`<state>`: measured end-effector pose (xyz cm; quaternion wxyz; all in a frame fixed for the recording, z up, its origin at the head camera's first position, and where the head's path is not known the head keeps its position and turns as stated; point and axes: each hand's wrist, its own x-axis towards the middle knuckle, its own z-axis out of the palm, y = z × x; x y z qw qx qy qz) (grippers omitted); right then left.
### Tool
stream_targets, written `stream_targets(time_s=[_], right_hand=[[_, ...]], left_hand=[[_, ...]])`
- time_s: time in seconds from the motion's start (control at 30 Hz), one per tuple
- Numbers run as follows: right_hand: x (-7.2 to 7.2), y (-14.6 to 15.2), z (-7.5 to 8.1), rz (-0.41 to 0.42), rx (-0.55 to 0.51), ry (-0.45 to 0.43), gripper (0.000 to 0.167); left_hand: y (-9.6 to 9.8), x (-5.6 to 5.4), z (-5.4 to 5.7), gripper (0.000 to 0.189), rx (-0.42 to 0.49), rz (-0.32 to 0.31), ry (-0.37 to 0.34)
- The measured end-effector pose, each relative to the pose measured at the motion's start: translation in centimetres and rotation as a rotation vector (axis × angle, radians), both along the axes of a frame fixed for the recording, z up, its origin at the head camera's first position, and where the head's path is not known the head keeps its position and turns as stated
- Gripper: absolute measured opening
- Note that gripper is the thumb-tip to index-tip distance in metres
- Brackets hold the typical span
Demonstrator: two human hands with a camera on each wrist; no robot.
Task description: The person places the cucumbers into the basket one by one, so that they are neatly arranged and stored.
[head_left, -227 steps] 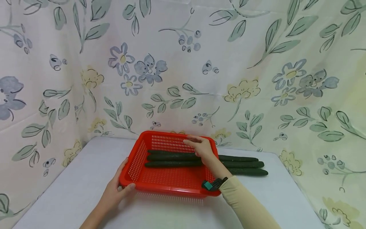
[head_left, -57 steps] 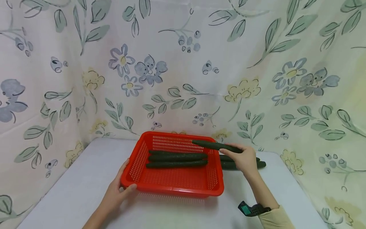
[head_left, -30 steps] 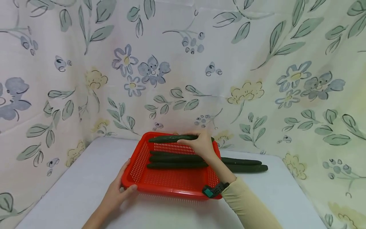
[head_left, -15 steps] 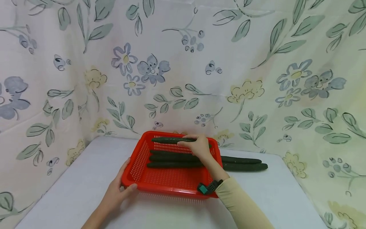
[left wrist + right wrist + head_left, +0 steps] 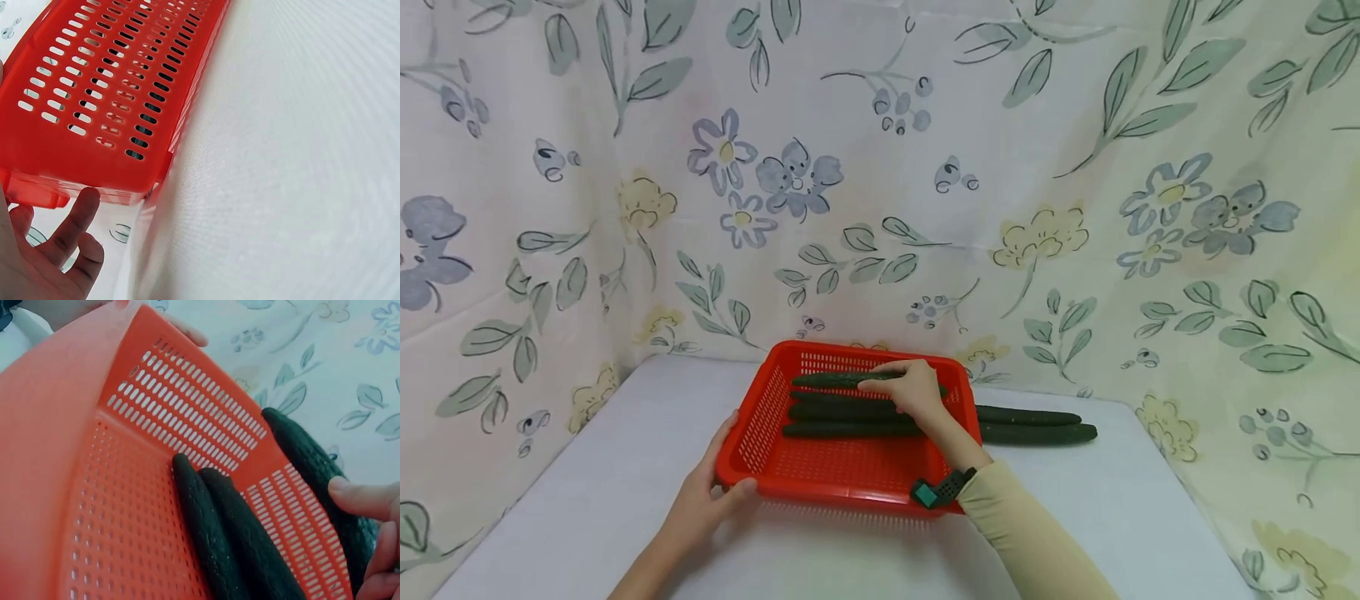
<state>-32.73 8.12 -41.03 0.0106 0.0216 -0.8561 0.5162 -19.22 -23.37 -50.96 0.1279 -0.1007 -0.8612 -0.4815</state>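
Since half a second ago, the cucumber in the right hand (image 5: 910,392) has been lowered from above the far rim toward the inside of the red basket (image 5: 850,487). This held cucumber (image 5: 831,380) is now seen low against the far wall, just behind the two cucumbers already lying in the basket (image 5: 842,421). It is gripped near its right end, with the fingers curled over it and the thumb underneath. In the right wrist view the fingertips (image 5: 359,497) are seen on its dark skin, and it lies along the perforated wall.

The left hand (image 5: 707,500) is kept on the near left corner of the basket; its thumb lies over the rim and its fingers are against the outer wall, so the basket is held steady. Two more cucumbers on the table (image 5: 1037,425) are lying just to the right of the basket, side by side.

The step in hand is judged to be the placing of the third cucumber. For the next move, it should be set down parallel to the other two and then released, before a further one is reached for.
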Motion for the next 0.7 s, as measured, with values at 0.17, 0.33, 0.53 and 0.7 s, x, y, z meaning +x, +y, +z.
stream_targets(time_s=[0.17, 0.33, 0.53, 0.7], right_hand=[[0.14, 0.11, -0.08, 0.004, 0.001, -0.04, 0.033], [0.29, -0.11, -0.03, 0.01, -0.048, -0.082, 0.042], [0.27, -0.41, -0.23, 0.01, -0.081, -0.072, 0.042], [0.08, -0.36, -0.23, 0.035, -0.105, -0.061, 0.045]], left_hand=[[0.0, -0.31, 0.02, 0.094, 0.0, -0.011, 0.006], [-0.06, -0.27, 0.05, 0.094, -0.006, 0.001, -0.002], [-0.18, -0.15, -0.09, 0.094, -0.015, 0.009, 0.012], [-0.14, -0.07, -0.14, 0.094, -0.016, 0.015, 0.007]])
